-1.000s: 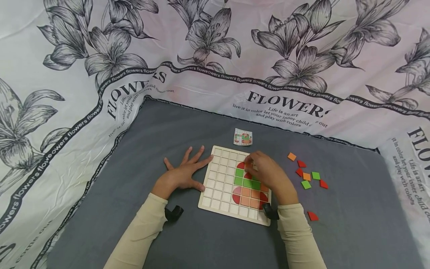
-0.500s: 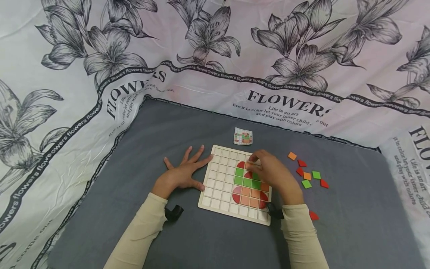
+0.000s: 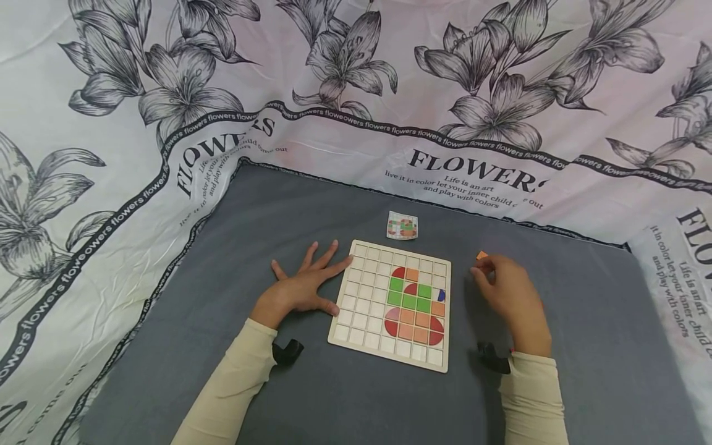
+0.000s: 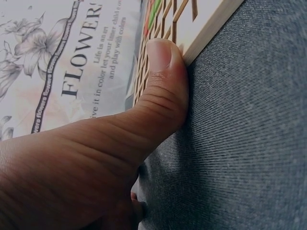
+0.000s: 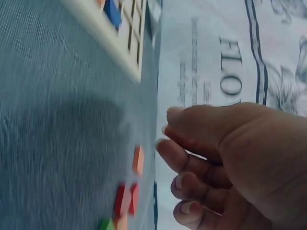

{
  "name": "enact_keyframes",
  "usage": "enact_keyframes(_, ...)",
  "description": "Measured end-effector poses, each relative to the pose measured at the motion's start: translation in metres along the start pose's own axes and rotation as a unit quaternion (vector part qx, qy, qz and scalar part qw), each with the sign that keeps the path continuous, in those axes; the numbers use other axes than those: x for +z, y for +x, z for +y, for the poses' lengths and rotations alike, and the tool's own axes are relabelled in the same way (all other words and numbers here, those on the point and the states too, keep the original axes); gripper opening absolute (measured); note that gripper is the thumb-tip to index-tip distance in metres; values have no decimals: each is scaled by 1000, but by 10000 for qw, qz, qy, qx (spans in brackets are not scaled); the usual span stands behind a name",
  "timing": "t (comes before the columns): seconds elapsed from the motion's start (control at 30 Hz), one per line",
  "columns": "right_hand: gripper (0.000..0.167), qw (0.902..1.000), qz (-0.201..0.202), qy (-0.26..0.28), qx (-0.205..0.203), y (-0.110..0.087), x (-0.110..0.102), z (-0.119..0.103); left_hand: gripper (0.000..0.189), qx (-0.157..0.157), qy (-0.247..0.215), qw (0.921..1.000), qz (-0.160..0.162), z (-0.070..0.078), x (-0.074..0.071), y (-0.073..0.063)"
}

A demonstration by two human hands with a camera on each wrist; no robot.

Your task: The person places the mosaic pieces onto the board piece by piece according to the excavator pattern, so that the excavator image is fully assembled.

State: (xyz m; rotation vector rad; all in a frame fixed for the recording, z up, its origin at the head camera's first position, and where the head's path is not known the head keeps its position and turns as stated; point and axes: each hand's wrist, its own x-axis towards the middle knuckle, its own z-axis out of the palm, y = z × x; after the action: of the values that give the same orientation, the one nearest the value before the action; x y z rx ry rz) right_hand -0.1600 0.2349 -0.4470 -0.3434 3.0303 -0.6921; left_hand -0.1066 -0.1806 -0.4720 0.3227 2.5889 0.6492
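A pale wooden grid board (image 3: 354, 288) lies on the grey cloth, with red, green, orange and blue tiles in its right half. My left hand (image 3: 300, 287) has its fingers spread, thumb and one fingertip on the board's left edge; the left wrist view shows the thumb (image 4: 163, 81) pressed there. Right of the board, my right hand (image 3: 508, 293) hovers with loosely bent fingers. Nothing sits between its fingertips in the right wrist view. Below them lie a loose orange tile (image 5: 138, 160), red tiles (image 5: 122, 199) and a green tile (image 5: 106, 224). In the head view the hand hides most of these.
A small printed card (image 3: 402, 225) with a coloured grid pattern lies behind the board. White flower-printed fabric (image 3: 345, 148) rises along the back and sides of the grey cloth (image 3: 311, 395). A black wrist device (image 3: 287, 353) sits at the left cuff.
My right hand has left the board and moved right, over the loose tiles. An orange square now shows beside the upper red tile, where the fingers were. The left hand has stayed put.
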Motion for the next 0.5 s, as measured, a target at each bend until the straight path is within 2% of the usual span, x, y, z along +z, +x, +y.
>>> enact_keyframes(0.13, 26, 9991, 281, -31, 302, -11, -8, 18, 111, -7, 15, 10000, 21, 1, 0, 0)
enact_keyframes(0.27, 29, 9973, 146, -108, 713, -19, -12, 29, 110, -28, -4, 10000, 9, 3, -1, -1)
enact_keyframes(0.4, 35, 9967, -12, -252, 768, -24, -13, 36, 111, -38, -67, 10000, -2, 4, -2, -2)
enact_keyframes(0.5, 40, 9972, -59, -361, 647, -26, -11, 39, 111, -17, -144, 9999, -20, 3, 0, 0)
